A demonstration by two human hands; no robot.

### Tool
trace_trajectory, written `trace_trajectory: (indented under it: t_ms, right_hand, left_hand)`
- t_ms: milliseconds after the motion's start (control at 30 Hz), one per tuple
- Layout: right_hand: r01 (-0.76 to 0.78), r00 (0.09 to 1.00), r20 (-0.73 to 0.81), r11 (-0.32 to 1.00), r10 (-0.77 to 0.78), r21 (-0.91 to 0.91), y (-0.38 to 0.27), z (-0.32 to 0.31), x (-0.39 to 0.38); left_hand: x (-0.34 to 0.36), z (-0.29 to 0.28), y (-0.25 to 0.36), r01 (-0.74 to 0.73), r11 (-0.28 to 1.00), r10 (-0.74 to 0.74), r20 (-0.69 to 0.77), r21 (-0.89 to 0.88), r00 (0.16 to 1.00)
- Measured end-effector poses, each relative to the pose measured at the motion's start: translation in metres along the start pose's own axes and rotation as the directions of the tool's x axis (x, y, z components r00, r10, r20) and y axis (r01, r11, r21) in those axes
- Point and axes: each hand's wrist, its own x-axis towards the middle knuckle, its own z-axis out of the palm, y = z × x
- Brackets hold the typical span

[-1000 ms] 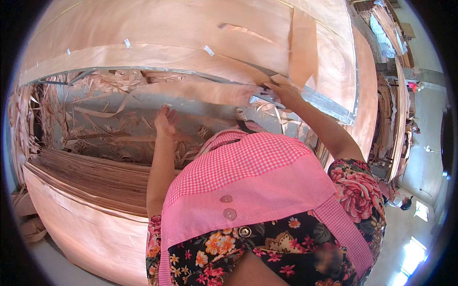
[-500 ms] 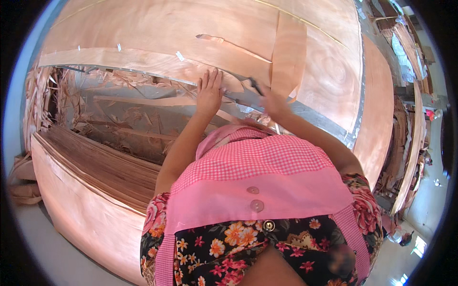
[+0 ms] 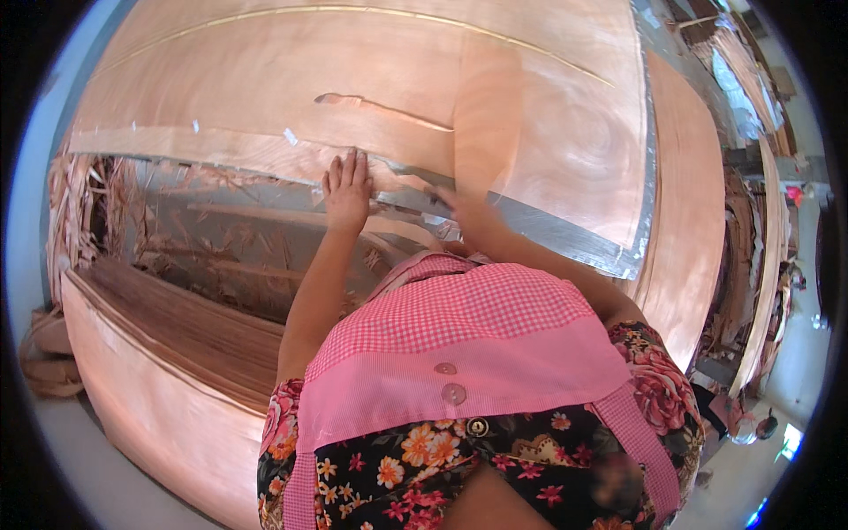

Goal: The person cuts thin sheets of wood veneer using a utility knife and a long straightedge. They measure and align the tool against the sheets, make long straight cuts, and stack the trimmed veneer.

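Note:
My left hand (image 3: 349,190) lies flat with its fingers stretched out, on the near edge of a large thin sheet of wood veneer (image 3: 256,97). To its right, my right hand (image 3: 474,219) is closed around a slim dark knife (image 3: 437,196), blurred and partly hidden by the fingers. Between the hands, a pale narrow tongue of veneer (image 3: 402,178) lies over the grey edge of the work surface (image 3: 565,223). A darker veneer piece (image 3: 488,110) sits on the sheet just beyond my right hand. A thin torn sliver (image 3: 384,110) rests farther out, near small white tape pieces (image 3: 290,136).
A long thin stick (image 3: 353,9) crosses the far part of the sheet. Veneer scraps (image 3: 238,231) litter the space below the near edge. A thick veneer stack (image 3: 177,322) stands at the left, with more sheets (image 3: 685,168) at the right. A person (image 3: 751,428) shows far right.
The whole view has shifted, so the sheet and both hands appear lower and more to the left. Relative to the sheet, my left hand stays put; the knife is tilted lower.

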Motion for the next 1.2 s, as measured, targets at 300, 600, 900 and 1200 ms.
trace_trajectory:
  t_ms: [300, 600, 900, 1200]
  right_hand:
    - [-0.364, 0.734, 0.166, 0.174, 0.659, 0.915, 0.127, -0.087, 0.04]
    - [0.129, 0.302, -0.73, 0.733, 0.613, 0.668, 0.138, -0.299, -0.046]
    - [0.179, 0.962, -0.236, 0.335, 0.137, 0.925, -0.216, -0.157, 0.126]
    - [0.425, 0.895, -0.41, -0.054, 0.176, 0.904, -0.395, -0.109, 0.371]
  left_hand:
    - [-0.01, -0.006, 0.052, -0.055, 0.93, 0.042, -0.044, -0.363, 0.998]
    - [-0.051, -0.045, 0.031, 0.203, 0.633, -0.131, 0.154, -0.747, 0.979]
    - [-0.007, -0.119, -0.052, 0.179, -0.485, -0.217, 0.316, -0.856, 0.924]
    - [-0.101, -0.197, -0.235, 0.165, -0.656, 0.125, 0.11, -0.737, 0.986]
